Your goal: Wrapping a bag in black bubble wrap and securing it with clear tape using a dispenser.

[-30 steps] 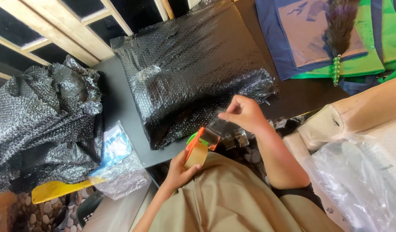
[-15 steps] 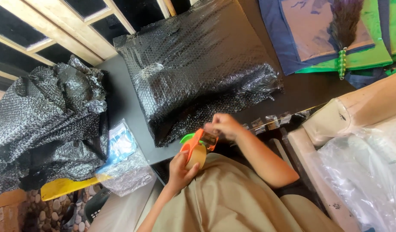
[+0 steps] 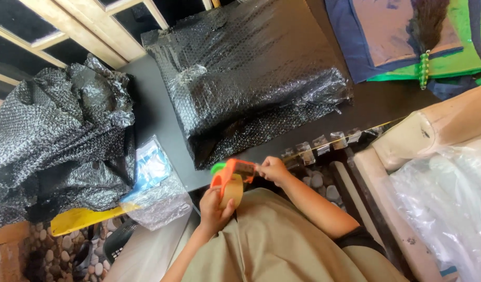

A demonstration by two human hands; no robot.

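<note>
orange tape dispenser held in both hands just below the near edge of the dark table.

the left hand is wrapped from below around the dispenser's tan tape roll, fingers closed on it; the right hand pinches the dispenser's front end, fingertips closed there. directly beyond, on the table, lies a large parcel wrapped in black bubble wrap, near the dispenser but apart from it. a loose heap of black bubble wrap lies well to the left, with a clear plastic packet just beside it and a yellow object below. clear plastic sheeting lies to the right.
</note>
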